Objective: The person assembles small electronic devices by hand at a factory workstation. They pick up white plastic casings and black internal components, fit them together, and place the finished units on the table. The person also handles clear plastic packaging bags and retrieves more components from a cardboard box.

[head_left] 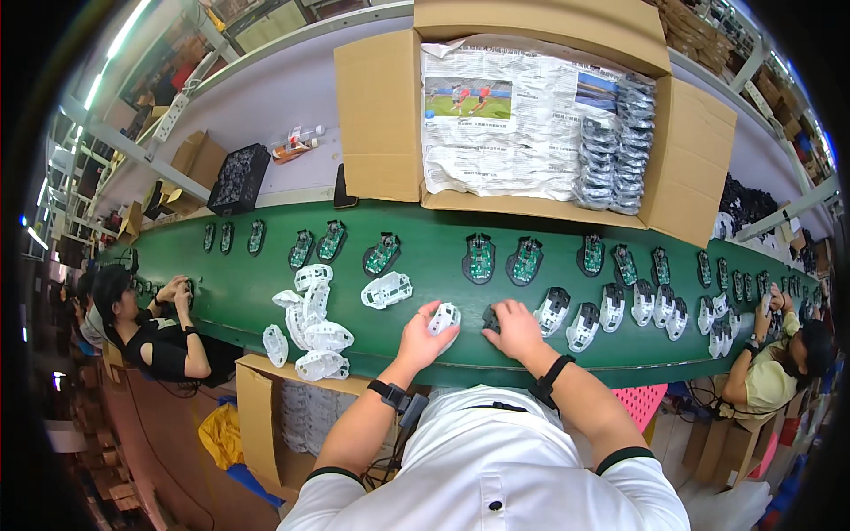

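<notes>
My left hand (420,339) is closed around a white plastic mouse shell (445,316), held just above the front of the green table. To its right, my right hand (517,329) grips a dark mouse base (490,319), mostly covered by the fingers. A loose white shell (387,290) lies beyond my left hand, and a heap of white shells (320,335) sits further left. Ahead of both hands runs a row of black mouse bases with green circuit boards (479,258). Several mice with white shells and dark fronts (583,327) lie right of my right hand.
An open cardboard box (381,124) with newspaper and bagged packs (620,146) stands behind the table (425,232). A black crate (237,180) and bottles (297,144) are at back left. Co-workers (146,327) sit at both sides. Another carton (257,416) stands below the table edge.
</notes>
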Demonstrator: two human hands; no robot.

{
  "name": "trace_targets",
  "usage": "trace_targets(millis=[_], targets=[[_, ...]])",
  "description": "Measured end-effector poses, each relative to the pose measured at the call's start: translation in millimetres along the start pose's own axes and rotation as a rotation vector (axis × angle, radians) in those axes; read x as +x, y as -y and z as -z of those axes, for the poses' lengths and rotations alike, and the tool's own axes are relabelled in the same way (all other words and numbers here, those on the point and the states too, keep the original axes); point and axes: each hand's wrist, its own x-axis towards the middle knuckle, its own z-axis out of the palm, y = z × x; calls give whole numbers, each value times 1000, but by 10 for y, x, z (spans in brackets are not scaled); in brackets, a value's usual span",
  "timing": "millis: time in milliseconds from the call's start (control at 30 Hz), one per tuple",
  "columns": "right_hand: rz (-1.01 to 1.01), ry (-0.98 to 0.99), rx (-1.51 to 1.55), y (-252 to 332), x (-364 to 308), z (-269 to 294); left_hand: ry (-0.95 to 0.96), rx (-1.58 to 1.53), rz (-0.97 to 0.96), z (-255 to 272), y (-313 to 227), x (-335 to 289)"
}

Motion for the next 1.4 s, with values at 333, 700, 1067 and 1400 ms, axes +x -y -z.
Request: trace_targets(millis=[333,700,1067,1400], targets=[[361,-167,605,432,-470,783,122,-12,-126,-70,-1199,-248],[324,-338,390,542,-583,794,126,130,-246,-142,-1371,-261],[88,3,1326,513,-568,671,217,148,-339,-84,-1462,-327],[88,-6,736,526,-513,708,144,220,-329,-102,-1400,-317]])
